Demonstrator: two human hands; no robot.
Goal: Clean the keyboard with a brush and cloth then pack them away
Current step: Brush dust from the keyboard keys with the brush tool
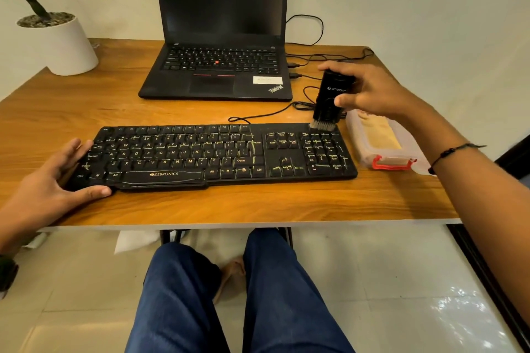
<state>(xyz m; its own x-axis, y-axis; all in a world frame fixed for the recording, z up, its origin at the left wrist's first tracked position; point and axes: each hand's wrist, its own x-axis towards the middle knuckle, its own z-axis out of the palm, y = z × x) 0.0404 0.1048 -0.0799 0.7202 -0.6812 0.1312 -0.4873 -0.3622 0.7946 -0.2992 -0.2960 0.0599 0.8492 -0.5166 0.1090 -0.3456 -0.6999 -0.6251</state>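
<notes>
A black keyboard (212, 154) lies across the wooden table (229, 206). My right hand (370, 91) grips a black brush (329, 100) upright, its grey bristles touching the keyboard's far right corner above the number pad. My left hand (48, 180) rests on the keyboard's left end, thumb along its front edge and fingers spread over the corner. To the right of the keyboard stands a clear plastic box (384, 143) with a red latch, and a yellowish cloth shows inside it.
An open black laptop (220, 66) sits behind the keyboard, with black cables (307, 60) trailing to its right. A white plant pot (63, 43) stands at the far left corner. My legs in blue trousers are below the table's front edge.
</notes>
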